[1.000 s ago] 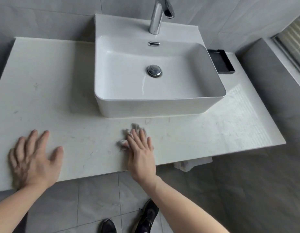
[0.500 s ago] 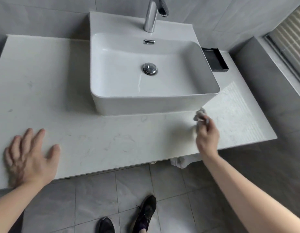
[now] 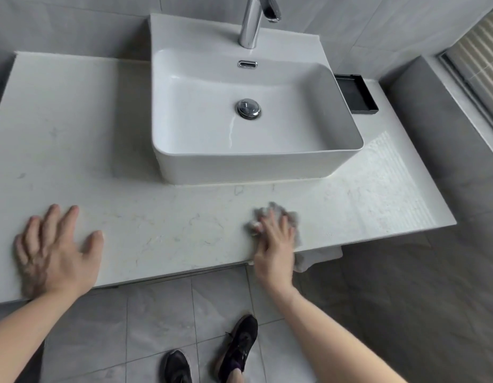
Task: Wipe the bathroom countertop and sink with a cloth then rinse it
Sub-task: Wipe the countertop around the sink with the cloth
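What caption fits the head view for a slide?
Right hand presses a cloth on the countertop; left hand rests flat.

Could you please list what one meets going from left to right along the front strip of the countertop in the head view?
Left hand resting flat on the countertop → bare marble → right hand pressing the cloth → patch of striped window light.
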A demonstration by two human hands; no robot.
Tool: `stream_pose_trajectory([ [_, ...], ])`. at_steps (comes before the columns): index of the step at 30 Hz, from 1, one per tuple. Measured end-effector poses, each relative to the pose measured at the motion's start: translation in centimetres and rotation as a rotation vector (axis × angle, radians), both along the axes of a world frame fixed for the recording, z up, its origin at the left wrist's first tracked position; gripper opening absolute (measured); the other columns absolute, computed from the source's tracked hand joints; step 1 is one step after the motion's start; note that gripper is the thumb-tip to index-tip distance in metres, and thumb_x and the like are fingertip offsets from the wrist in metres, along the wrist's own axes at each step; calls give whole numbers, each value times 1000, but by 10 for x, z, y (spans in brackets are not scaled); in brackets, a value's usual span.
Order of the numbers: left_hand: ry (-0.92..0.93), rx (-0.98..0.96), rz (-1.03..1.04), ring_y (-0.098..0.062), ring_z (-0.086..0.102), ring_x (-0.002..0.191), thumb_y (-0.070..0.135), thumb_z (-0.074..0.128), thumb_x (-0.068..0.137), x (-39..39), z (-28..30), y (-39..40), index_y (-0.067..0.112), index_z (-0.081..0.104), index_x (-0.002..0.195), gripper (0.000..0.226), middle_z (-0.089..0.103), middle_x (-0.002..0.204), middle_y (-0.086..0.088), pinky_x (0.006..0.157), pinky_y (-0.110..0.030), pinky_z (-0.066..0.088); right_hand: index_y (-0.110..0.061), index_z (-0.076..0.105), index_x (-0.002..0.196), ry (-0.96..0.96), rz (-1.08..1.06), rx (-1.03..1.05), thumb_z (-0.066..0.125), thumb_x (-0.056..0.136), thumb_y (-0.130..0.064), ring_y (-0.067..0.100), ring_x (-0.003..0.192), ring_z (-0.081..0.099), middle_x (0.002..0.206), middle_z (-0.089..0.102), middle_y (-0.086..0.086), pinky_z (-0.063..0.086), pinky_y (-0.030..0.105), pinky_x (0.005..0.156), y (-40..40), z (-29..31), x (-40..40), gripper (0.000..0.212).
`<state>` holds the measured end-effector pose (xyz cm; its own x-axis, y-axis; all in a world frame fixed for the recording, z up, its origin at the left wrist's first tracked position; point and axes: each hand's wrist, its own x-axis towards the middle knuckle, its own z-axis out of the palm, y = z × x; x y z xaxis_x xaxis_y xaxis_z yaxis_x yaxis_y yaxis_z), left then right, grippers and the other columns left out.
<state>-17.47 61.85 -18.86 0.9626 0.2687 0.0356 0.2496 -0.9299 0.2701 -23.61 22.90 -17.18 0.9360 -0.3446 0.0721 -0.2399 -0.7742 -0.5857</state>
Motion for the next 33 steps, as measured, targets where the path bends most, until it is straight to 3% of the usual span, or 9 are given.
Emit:
stream_pose_trajectory([
  [4, 10, 5, 1, -30, 15, 151, 60, 37, 87, -1, 5, -1, 33, 36, 150, 68, 26, 165, 1, 120, -58, 24, -32, 48, 152, 35, 300, 72, 51, 89, -1, 16, 161, 6, 168, 26, -18, -2, 37, 131, 97, -3, -13, 70],
  [7, 4, 11, 10, -29, 17, 150, 59, 37, 88, -2, 8, -3, 32, 37, 149, 67, 27, 165, 1, 120, -59, 22, -29, 58, 140, 45, 333, 214, 48, 87, 0, 13, 158, 21, 160, 45, -13, 11, 38, 131, 123, 4, -6, 61],
  [11, -3, -2, -14, -30, 16, 150, 60, 38, 87, 0, 1, 0, 32, 37, 149, 68, 26, 165, 0, 121, -60, 22, -23, 68, 124, -77, 38, 629, 45, 96, 6, 3, 134, 57, 133, 69, -13, 41, 36, 118, 83, 32, 13, 47],
  [14, -3, -41, -13, -30, 12, 151, 60, 38, 86, 2, -6, 4, 33, 35, 149, 69, 22, 165, 0, 120, -62, 23, -26, 71, 121, -124, -255, 700, 46, 103, -3, 6, 122, 65, 125, 73, -11, 49, 41, 112, 13, 50, 23, 38],
  [18, 3, -69, -14, -30, 12, 152, 61, 38, 86, 6, -13, 9, 35, 35, 149, 68, 19, 165, 3, 118, -64, 27, -29, 71, 121, -174, -410, 489, 47, 104, -12, 9, 122, 64, 127, 71, -13, 47, 50, 113, -104, 67, 29, 34],
  [21, 2, -73, -10, -31, 14, 152, 63, 38, 86, 6, -18, 11, 36, 34, 149, 69, 16, 166, 6, 119, -63, 27, -44, 67, 119, -170, -374, 279, 39, 105, -8, 2, 135, 55, 139, 64, -20, 42, 44, 118, -170, 78, 32, 47],
  [25, -2, -62, -25, -33, 17, 151, 62, 38, 85, 7, -18, 12, 36, 34, 149, 69, 17, 166, 4, 119, -63, 26, -34, 51, 148, 99, -256, 102, 37, 107, -14, 19, 143, 47, 124, 57, -38, 35, 34, 118, -217, 63, 47, 48],
  [28, -10, -45, -1, -30, 14, 152, 61, 38, 86, 4, -11, 7, 35, 36, 149, 68, 21, 166, 3, 120, -61, 24, -39, 35, 157, 343, -157, -160, 40, 107, -29, 30, 151, 26, 162, 38, -8, 17, 53, 125, -227, 30, 58, 52],
  [33, -2, 2, 5, -28, 16, 151, 59, 39, 87, -1, 0, 0, 35, 36, 149, 67, 25, 165, 3, 120, -59, 23, -41, 18, 163, 347, -254, -248, 32, 104, -37, 22, 160, 0, 174, 4, -2, -8, 47, 129, -176, 0, 66, 61],
])
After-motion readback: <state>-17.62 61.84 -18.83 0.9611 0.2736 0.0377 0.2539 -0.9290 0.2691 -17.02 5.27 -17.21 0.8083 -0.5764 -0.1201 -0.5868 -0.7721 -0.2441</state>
